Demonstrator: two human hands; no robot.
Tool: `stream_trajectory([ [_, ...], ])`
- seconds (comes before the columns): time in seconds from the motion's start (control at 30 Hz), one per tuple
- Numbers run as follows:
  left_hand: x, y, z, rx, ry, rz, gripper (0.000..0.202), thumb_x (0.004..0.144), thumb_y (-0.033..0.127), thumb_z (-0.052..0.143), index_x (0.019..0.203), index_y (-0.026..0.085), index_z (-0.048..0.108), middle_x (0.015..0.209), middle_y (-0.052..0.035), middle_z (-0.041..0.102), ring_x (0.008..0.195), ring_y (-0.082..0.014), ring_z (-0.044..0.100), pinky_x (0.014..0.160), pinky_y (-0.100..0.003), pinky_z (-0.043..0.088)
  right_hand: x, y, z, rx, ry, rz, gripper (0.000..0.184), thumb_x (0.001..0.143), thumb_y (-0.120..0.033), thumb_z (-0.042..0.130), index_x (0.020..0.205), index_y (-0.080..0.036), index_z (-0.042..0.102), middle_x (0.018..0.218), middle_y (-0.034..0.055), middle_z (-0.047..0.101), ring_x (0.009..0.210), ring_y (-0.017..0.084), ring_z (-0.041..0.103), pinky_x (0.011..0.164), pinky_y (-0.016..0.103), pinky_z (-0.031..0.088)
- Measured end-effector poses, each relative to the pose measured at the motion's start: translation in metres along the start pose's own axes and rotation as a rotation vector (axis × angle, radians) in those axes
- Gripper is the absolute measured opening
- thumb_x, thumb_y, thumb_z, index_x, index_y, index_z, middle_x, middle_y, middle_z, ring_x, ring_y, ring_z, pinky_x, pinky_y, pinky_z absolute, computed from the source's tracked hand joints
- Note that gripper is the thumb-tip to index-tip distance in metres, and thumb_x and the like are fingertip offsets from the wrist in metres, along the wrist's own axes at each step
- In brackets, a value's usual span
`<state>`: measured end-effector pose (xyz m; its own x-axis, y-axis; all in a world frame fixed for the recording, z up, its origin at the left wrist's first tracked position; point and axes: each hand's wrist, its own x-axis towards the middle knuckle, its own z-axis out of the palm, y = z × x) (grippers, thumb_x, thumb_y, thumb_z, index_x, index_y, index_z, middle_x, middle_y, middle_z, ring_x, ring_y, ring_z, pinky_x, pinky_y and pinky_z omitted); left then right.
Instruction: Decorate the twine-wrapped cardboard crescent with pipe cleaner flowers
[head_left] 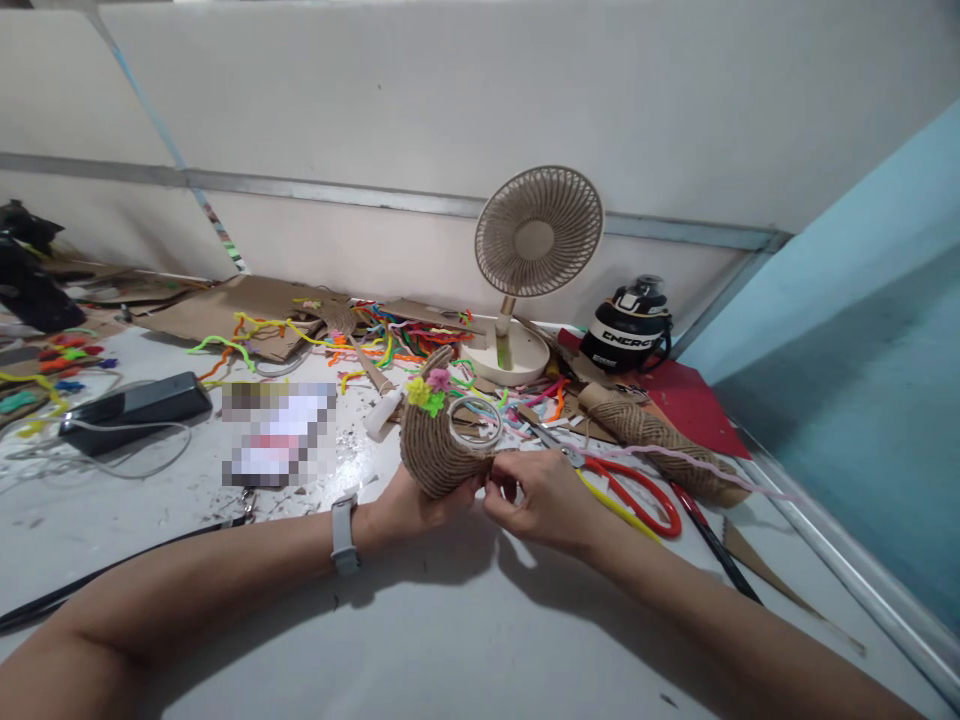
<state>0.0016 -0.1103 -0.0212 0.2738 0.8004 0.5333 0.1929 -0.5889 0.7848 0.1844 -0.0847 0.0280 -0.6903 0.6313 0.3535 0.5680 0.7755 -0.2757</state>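
A crescent-shaped craft piece wrapped in brown twine (429,440) is held above the white table. Small yellow, pink and green flowers (427,392) sit near its upper left tip. My left hand (420,500), with a grey watch band on the wrist, grips the crescent from below; its fingers are partly hidden behind the piece. At the crescent's lower right end, my right hand (536,495) is closed in a pinch, thumb and forefinger on the tip. Just behind the crescent shows a white tape roll (475,422). Red-handled scissors (637,495) lie beside my right hand.
A fan (538,235) stands at the back, with a black bottle (630,325) to its right. A twine roll (667,445) lies on the right. Tangled pipe cleaners and cardboard (240,305) cover the back. On the left are a phone (277,435) and a black box-shaped device (135,410).
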Motion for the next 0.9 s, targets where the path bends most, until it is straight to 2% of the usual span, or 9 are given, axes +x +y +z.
stream_trajectory([
  [0.37, 0.0031, 0.0056, -0.0006, 0.012, -0.048, -0.029, 0.028, 0.084, 0.025, 0.051, 0.108, 0.016, 0.061, 0.108, -0.0084, 0.068, 0.103, -0.0216, 0.059, 0.096, -0.039, 0.048, -0.0006, 0.0000, 0.0017, 0.007, 0.002, 0.022, 0.013, 0.072, -0.020, 0.051, 0.060, -0.017, 0.054, 0.054, 0.0012, 0.058, 0.049, 0.010, 0.047, 0.053, 0.022, 0.031],
  [0.6, 0.0016, 0.0028, 0.0001, -0.014, -0.004, 0.013, 0.027, 0.082, 0.024, 0.052, 0.107, 0.016, 0.060, 0.105, -0.0094, 0.068, 0.097, -0.0210, 0.062, 0.094, -0.040, 0.050, 0.0002, -0.0011, -0.0009, 0.052, -0.023, 0.033, 0.012, 0.072, -0.018, 0.051, 0.061, -0.017, 0.054, 0.053, 0.0008, 0.057, 0.049, 0.010, 0.047, 0.052, 0.021, 0.031],
  [0.73, 0.0015, 0.0027, -0.0001, -0.010, -0.005, 0.001, 0.025, 0.082, 0.023, 0.052, 0.105, 0.017, 0.060, 0.103, -0.0087, 0.067, 0.096, -0.0201, 0.061, 0.093, -0.038, 0.051, 0.0005, -0.0025, -0.0033, 0.097, -0.060, 0.038, 0.011, 0.072, -0.018, 0.050, 0.063, -0.016, 0.055, 0.056, 0.0017, 0.059, 0.051, 0.010, 0.050, 0.054, 0.021, 0.033],
  [0.9, 0.0032, 0.0053, 0.0003, -0.015, 0.007, -0.013, 0.026, 0.081, 0.026, 0.053, 0.105, 0.017, 0.059, 0.105, -0.0093, 0.067, 0.097, -0.0211, 0.060, 0.094, -0.039, 0.049, 0.0009, -0.0028, -0.0023, 0.074, -0.041, 0.042, 0.013, 0.073, -0.019, 0.049, 0.060, -0.016, 0.054, 0.054, 0.0012, 0.057, 0.050, 0.010, 0.047, 0.053, 0.022, 0.032],
])
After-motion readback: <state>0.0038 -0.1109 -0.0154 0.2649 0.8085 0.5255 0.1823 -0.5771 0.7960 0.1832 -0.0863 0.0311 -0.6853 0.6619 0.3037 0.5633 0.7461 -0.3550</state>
